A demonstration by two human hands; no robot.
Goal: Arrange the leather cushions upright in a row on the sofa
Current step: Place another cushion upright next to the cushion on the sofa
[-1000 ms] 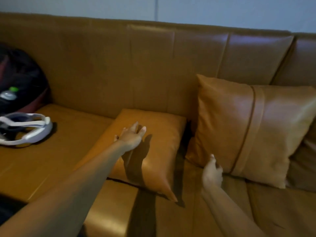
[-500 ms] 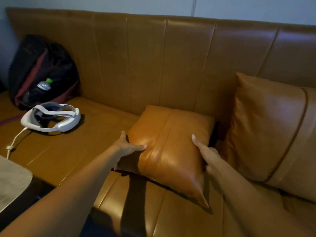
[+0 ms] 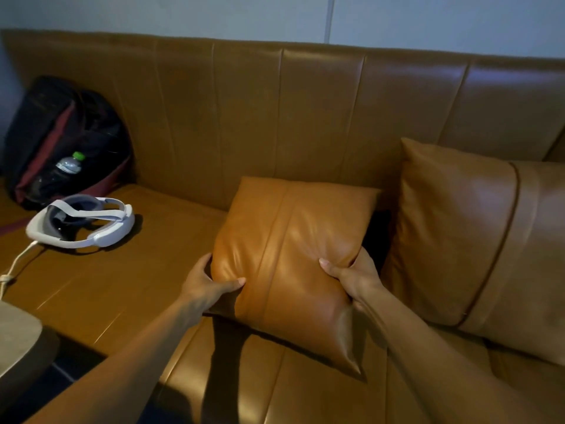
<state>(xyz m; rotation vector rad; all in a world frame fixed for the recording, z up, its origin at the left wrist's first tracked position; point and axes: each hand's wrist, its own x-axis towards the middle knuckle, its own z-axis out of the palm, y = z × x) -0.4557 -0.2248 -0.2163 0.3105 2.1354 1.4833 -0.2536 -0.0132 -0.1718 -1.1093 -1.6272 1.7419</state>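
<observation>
A small tan leather cushion (image 3: 293, 246) sits in the middle of the brown leather sofa (image 3: 275, 111), tilted with its far edge raised toward the backrest. My left hand (image 3: 208, 283) grips its near left edge, thumb pressed into the top. My right hand (image 3: 351, 273) grips its near right edge, denting the leather. A larger tan cushion (image 3: 458, 234) stands upright against the backrest just to the right, a dark gap between the two.
A white headset (image 3: 82, 221) with a cable lies on the seat at the left. Behind it a dark backpack (image 3: 61, 133) with a water bottle (image 3: 72, 163) leans in the sofa corner. A table corner (image 3: 15, 338) juts in at the lower left.
Both hands came onto the small cushion and closed on its near edges. The cushion, lying flat before, is now lifted at an angle toward the backrest.
</observation>
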